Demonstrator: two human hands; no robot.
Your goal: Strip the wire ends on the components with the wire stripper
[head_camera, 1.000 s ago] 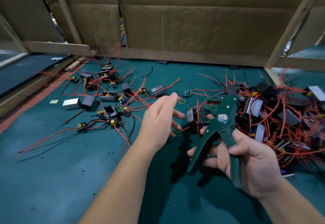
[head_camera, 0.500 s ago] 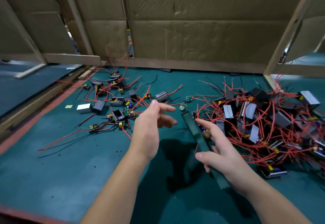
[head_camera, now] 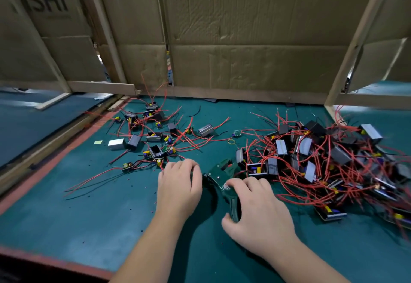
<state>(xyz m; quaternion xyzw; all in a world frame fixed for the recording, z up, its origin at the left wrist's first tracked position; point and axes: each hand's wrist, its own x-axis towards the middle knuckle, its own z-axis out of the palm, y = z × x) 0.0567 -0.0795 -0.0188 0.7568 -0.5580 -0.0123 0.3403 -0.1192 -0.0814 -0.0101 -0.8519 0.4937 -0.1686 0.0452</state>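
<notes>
On the green mat [head_camera: 89, 216], centre front, the wire stripper [head_camera: 219, 172] lies flat, with the right hand [head_camera: 260, 211] gripping its handle. The left hand [head_camera: 178, 187] is just beside it, fingers bent down; whether it holds anything is not discernible. Red-wired components [head_camera: 311, 160] are heaped right and scattered left. Cardboard walls [head_camera: 244, 38] stand behind.

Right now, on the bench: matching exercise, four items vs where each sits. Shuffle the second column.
Items:
1. wire stripper
2. rubber band
3. yellow paper scrap
4. big tangled component pile

Places:
A. right side of the green mat
B. far left, beside the silver box
C. under the right hand
D. loose on the mat, just below the small circuit board

Pairs: 1-C, 2-D, 3-B, 4-A
</notes>
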